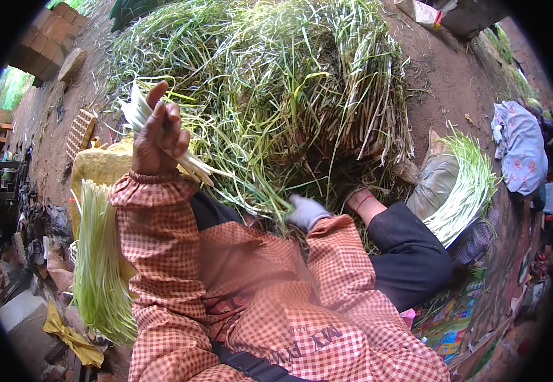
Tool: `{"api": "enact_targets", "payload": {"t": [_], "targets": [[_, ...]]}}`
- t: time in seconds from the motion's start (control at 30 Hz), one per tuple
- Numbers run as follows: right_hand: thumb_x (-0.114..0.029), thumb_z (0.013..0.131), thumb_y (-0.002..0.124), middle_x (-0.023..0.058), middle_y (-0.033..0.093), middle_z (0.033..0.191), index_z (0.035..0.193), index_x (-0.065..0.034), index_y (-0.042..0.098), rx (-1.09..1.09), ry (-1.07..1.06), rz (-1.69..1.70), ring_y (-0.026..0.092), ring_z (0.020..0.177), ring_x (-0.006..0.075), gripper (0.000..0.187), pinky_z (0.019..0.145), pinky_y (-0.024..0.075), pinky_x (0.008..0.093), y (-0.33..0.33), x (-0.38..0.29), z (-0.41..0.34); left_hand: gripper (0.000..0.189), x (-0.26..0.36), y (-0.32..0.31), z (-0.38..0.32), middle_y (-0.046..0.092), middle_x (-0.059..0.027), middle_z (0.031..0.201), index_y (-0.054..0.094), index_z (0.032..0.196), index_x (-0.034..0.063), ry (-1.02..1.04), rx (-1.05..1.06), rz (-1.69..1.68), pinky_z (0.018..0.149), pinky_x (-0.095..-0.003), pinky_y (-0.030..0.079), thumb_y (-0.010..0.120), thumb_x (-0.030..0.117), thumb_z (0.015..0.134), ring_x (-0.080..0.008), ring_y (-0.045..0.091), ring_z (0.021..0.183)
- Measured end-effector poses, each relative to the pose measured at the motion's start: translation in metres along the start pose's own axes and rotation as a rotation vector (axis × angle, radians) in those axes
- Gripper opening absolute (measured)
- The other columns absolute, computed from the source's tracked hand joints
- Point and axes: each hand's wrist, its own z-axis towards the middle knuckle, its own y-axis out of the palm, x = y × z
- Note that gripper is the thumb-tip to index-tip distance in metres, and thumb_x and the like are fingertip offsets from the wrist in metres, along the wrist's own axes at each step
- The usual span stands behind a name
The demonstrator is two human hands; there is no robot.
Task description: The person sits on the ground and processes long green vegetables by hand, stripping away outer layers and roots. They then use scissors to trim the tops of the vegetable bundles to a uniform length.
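Note:
My left hand (157, 131), bare, is raised at the left with a small bunch of pale stems (135, 112) in its grip. The white ends stick out above the fingers, and more stems slant down to the right below them. My right hand (307, 212) wears a pale glove, blurred, low at the near side of the heap. Green leafy stalks (276, 198) run into its fingers. A big heap of long leafy stalks (257, 86) lies before me, roots and dry stem ends showing at its right side.
A sheaf of pale green stems (100, 267) hangs over a yellow bundle (100, 167) at my left. Another sheaf (467, 191) rests against a rounded grey sack (434, 184) at my right. Farther right is a bluish cloth bundle (520, 148). Bricks (50, 38) stand far left.

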Motion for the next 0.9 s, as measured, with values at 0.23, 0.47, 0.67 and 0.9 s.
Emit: {"api": "enact_targets", "payload": {"t": [0.23, 0.47, 0.67, 0.9], "targets": [[-0.03, 0.084, 0.061, 0.0146, 0.06, 0.109, 0.122, -0.0089, 0.047, 0.73, 0.349, 0.203, 0.061, 0.094, 0.0272, 0.046, 0.082, 0.0482, 0.033, -0.063, -0.01, 0.01, 0.037, 0.0, -0.003, -0.004, 0.059, -0.0093, 0.083, 0.038, 0.13, 0.0057, -0.024, -0.001, 0.022, 0.036, -0.0221, 0.039, 0.043, 0.012, 0.095, -0.0045, 0.035, 0.041], [-0.022, 0.078, 0.053, 0.0137, 0.06, 0.112, 0.112, -0.0179, 0.061, -0.135, 0.191, -0.293, 0.058, 0.102, 0.0308, 0.036, 0.088, 0.045, 0.0396, 0.05, 0.01, 0.009, 0.035, 0.002, -0.001, -0.003, 0.057, -0.008, 0.081, 0.04, 0.128, 0.005, -0.006, 0.046, 0.044, 0.037, -0.0213, 0.039, 0.043, 0.012, 0.095, -0.0041, 0.038, 0.043], [-0.041, 0.074, 0.064, 0.0134, 0.061, 0.108, 0.11, -0.0119, 0.058, 0.417, 0.214, -0.179, 0.058, 0.1, 0.0274, 0.047, 0.084, 0.0462, 0.0379, 0.024, 0.008, 0.011, 0.035, -0.002, -0.002, -0.003, 0.057, -0.0089, 0.082, 0.039, 0.128, 0.0047, -0.013, 0.018, 0.032, 0.037, -0.0213, 0.039, 0.044, 0.012, 0.094, -0.0041, 0.038, 0.044], [-0.056, 0.059, 0.071, 0.0233, 0.05, 0.123, 0.128, 0.0012, 0.039, -0.061, 0.127, -0.142, 0.053, 0.109, 0.0349, 0.096, 0.093, 0.042, 0.0382, -0.012, -0.002, 0.018, 0.035, 0.002, -0.005, -0.004, 0.057, -0.0075, 0.081, 0.04, 0.128, 0.0059, -0.028, 0.055, 0.026, 0.037, -0.0214, 0.039, 0.044, 0.014, 0.095, -0.005, 0.038, 0.044]]}}
